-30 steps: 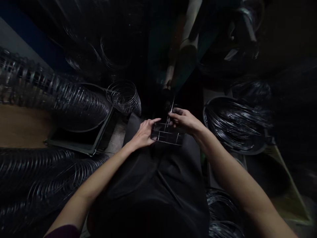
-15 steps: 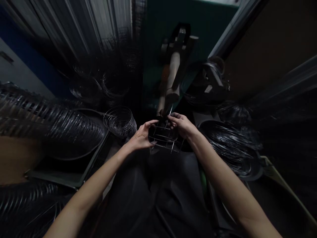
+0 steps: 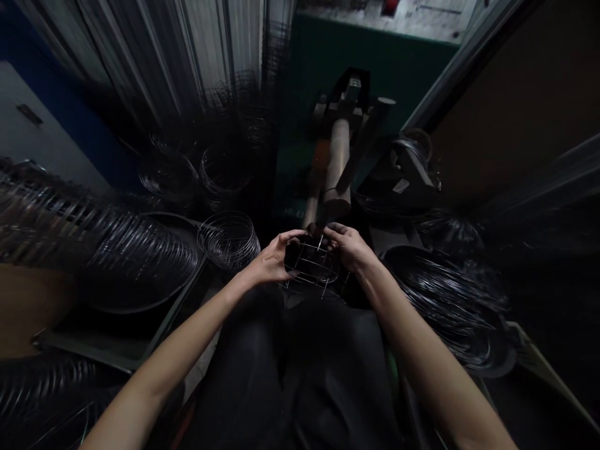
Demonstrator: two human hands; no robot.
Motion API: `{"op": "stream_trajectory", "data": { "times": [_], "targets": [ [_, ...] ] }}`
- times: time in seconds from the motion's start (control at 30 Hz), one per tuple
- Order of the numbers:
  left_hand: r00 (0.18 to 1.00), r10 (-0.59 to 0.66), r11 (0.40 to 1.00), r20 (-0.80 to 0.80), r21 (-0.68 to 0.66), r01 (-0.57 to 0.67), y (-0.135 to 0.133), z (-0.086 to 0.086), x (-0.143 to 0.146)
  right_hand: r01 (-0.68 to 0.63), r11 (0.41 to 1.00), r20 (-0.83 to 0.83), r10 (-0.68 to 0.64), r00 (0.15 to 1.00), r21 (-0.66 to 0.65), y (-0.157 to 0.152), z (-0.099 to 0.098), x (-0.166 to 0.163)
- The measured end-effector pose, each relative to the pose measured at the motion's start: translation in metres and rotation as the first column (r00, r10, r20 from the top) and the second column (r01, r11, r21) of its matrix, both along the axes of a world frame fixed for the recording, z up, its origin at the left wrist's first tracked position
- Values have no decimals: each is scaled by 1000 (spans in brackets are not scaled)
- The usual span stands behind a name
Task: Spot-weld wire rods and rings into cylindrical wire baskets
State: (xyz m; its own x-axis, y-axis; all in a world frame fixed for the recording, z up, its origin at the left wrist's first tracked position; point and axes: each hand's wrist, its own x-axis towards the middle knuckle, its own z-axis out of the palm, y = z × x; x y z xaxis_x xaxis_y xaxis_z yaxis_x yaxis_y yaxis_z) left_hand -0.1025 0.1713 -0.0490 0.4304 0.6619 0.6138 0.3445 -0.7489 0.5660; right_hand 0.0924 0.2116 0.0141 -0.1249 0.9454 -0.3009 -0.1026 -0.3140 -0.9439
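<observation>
A small round wire basket frame point(image 3: 312, 270), made of thin crossing rods and rings, is between my hands over my dark-clad lap. My left hand point(image 3: 274, 259) grips its left side, thumb below and fingers above. My right hand point(image 3: 349, 247) is at its far right edge, with fingertips pinched around a short thin metal rod point(image 3: 320, 242). Just beyond the fingers are the round electrode arms of a machine that looks like a spot welder point(image 3: 338, 156). The contact between rod and frame is too dark to make out.
A coil of wire rings point(image 3: 229, 240) stands left of my hands. Farther left, a long stack of wire rings point(image 3: 107, 231) lies over a dark basin. At right, a basin holds many loose rods point(image 3: 445, 294). The machine's green body point(image 3: 300, 94) stands ahead.
The short rod in my right fingers has dropped from sticking up beyond the frame to lying lower, over its far part. My left hand keeps its grip. The whole view has shifted slightly.
</observation>
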Motion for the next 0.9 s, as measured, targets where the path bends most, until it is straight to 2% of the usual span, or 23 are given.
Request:
{"op": "stream_trajectory", "data": {
  "times": [0.2,0.4,0.9],
  "targets": [
    [1000,-2,1000,6,-14,2,6,4,-3,1,999,8,-1,1000,46,6,-4,-1],
    [998,7,1000,-62,-27,-9,10,11,-5,10,999,2,-10,1000,50,11,-5,-3],
    [1000,-21,996,-19,-82,19,16,15,-5,32,996,-25,-30,999,87,16,-8,-4]
  ]
}}
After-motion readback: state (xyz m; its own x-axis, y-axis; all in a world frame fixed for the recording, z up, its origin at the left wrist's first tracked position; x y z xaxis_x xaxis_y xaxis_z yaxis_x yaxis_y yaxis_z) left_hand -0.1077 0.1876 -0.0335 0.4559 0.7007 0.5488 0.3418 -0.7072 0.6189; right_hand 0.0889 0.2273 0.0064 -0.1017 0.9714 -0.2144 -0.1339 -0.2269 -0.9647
